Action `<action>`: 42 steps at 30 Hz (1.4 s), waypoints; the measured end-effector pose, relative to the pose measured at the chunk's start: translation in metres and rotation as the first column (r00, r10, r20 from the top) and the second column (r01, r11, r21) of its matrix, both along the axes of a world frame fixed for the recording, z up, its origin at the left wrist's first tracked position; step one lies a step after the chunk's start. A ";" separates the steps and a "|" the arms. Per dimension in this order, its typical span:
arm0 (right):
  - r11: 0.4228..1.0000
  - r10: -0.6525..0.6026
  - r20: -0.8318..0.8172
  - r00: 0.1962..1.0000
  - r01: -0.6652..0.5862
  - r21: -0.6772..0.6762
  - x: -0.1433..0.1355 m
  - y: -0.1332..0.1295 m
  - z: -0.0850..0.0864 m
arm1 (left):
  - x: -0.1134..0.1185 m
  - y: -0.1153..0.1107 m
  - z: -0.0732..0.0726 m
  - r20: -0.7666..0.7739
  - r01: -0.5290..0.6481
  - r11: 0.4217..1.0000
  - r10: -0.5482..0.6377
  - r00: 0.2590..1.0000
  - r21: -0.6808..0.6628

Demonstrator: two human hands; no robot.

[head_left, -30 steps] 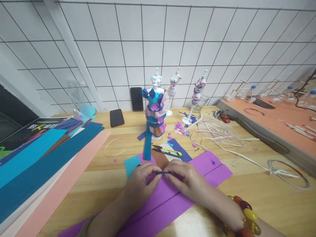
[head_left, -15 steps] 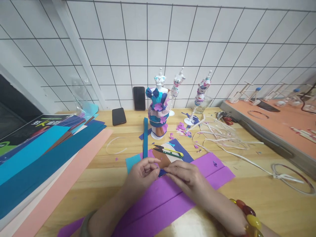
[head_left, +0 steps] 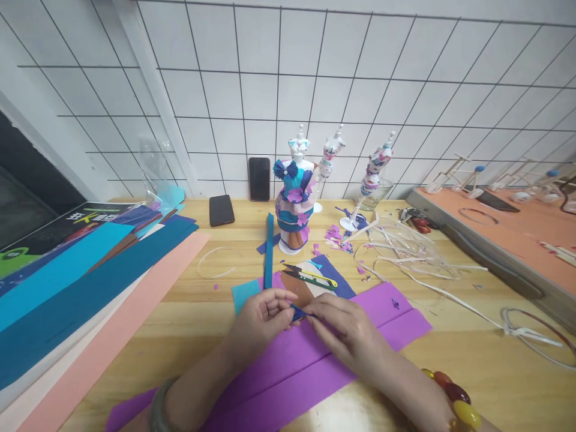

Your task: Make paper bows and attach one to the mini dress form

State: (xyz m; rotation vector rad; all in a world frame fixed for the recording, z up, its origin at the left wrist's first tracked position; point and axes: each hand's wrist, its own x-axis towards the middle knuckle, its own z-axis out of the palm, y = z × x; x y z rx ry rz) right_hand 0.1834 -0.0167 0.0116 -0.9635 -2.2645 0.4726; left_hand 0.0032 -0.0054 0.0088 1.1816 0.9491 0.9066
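Observation:
A small folded piece of dark blue paper point(head_left: 299, 312) is pinched between my two hands. My left hand point(head_left: 263, 321) grips its left end with thumb and fingers, and my right hand point(head_left: 339, 324) pinches its right end. Both hands are just above a long purple paper sheet point(head_left: 279, 384) with a crease along it. Right beyond my fingers lie yellow-and-green thread snips point(head_left: 312, 276) on brown, cream and blue paper pieces. Farther back stands a small mannequin point(head_left: 294, 201) dressed in teal, pink and purple paper with a blue bow.
Long coloured paper strips point(head_left: 90, 288) spread over the left side. Two phones sit at the back, one flat phone point(head_left: 222, 210) and one upright phone point(head_left: 259, 179). Tangled white ribbon point(head_left: 405, 246), purple scraps point(head_left: 335, 234) and an orange-topped box point(head_left: 486, 222) are on the right.
The view has shifted slightly, so the scene sits a little farther right. The dark blue piece shows a little more between my fingers; both hands keep their pinch.

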 end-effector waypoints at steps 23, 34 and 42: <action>0.993 -0.029 -0.151 0.988 0.045 0.105 -0.001 0.001 -0.008 | 0.001 -0.001 -0.001 0.031 0.036 0.999 -0.036 0.999 0.004; 0.983 -0.137 -0.212 0.968 0.160 0.093 -0.002 0.002 -0.009 | 0.000 0.000 -0.005 0.074 0.023 0.999 -0.025 0.997 0.030; 0.997 -0.067 -0.139 0.988 0.071 0.020 -0.005 -0.003 -0.006 | -0.001 0.000 -0.002 0.064 0.026 1.000 -0.026 0.998 0.001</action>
